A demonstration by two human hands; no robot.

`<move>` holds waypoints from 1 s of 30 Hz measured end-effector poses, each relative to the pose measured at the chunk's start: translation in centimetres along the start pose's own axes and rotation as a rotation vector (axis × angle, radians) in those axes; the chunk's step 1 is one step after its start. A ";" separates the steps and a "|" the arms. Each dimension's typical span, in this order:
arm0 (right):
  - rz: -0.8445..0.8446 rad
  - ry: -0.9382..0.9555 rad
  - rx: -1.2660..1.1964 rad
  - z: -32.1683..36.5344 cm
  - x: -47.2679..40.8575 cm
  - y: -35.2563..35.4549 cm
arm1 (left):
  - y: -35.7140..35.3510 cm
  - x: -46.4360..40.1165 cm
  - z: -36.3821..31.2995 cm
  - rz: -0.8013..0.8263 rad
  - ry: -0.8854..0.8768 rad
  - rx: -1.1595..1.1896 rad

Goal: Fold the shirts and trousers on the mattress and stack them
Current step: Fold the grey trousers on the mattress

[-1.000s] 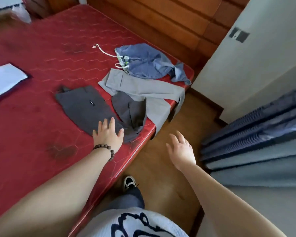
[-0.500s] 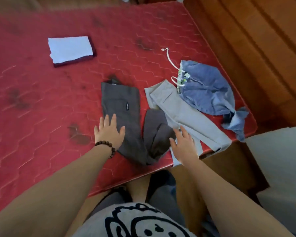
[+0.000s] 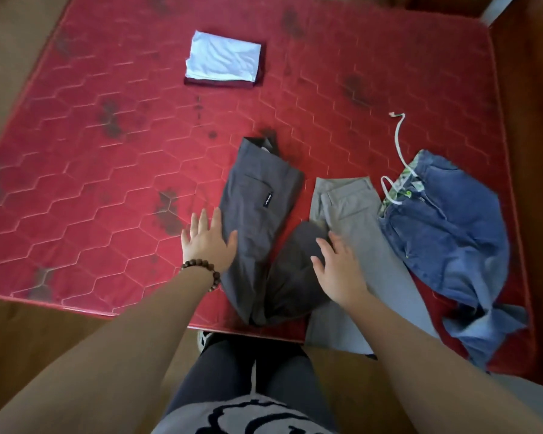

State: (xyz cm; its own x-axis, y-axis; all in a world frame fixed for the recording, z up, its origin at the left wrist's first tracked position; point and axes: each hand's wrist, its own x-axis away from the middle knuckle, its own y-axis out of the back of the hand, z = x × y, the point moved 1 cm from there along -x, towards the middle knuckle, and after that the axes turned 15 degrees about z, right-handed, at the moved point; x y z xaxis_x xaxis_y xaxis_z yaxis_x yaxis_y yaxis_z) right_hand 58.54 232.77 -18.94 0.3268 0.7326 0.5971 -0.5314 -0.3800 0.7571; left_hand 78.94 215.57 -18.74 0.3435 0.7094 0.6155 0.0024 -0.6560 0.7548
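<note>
Red quilted fabric covers the mattress (image 3: 107,170) at which a person stands, both bare arms stretched out over its near edge. Nearest that edge lie the dark grey trousers (image 3: 261,220), partly folded, their legs doubled back toward the edge and their waistband pointing toward the far side. The left hand (image 3: 208,242), a beaded bracelet (image 3: 203,268) at its wrist, rests flat with fingers straight and slightly spread, its thumb on the left margin of the dark grey trousers and its fingers on the mattress; it grips nothing. The right hand (image 3: 339,270) is also open, fingers extended and spread, lying over the seam where the dark grey trousers meet the light grey trousers (image 3: 355,220); whether it presses down or hovers just above the cloth cannot be told. The light grey trousers lie just right of the dark pair, one leg hanging over the near edge. Right of those, touching them, sits a crumpled pair of blue jeans (image 3: 445,227) with a white drawstring (image 3: 400,142) trailing toward the far side. Well beyond the dark grey trousers, near the mattress's far side, rests a folded stack (image 3: 223,62), a pale blue garment on top of a dark maroon one.
</note>
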 end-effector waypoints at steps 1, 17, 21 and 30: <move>0.004 0.011 0.012 -0.2 -0.7 0.1 | -0.3 -0.5 -0.2 0.005 0.004 -0.002; -0.071 0.029 0.156 -4.5 -29.5 -4.0 | -10.8 -28.1 -4.5 -0.043 -0.253 -0.156; -0.130 0.051 0.158 -4.7 -35.8 -4.2 | -13.0 -33.8 -4.1 -0.077 -0.251 -0.156; -0.185 0.119 0.115 -3.9 -40.5 -4.6 | -14.9 -36.3 -3.5 -0.121 -0.279 -0.218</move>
State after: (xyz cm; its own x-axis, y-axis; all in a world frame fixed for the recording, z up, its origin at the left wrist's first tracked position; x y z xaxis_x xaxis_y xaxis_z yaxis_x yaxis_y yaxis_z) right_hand 44.67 207.04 -47.65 0.3124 0.8544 0.4153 -0.3763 -0.2902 0.8799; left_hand 63.20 200.51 -51.53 0.5957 0.6612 0.4560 -0.1312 -0.4799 0.8674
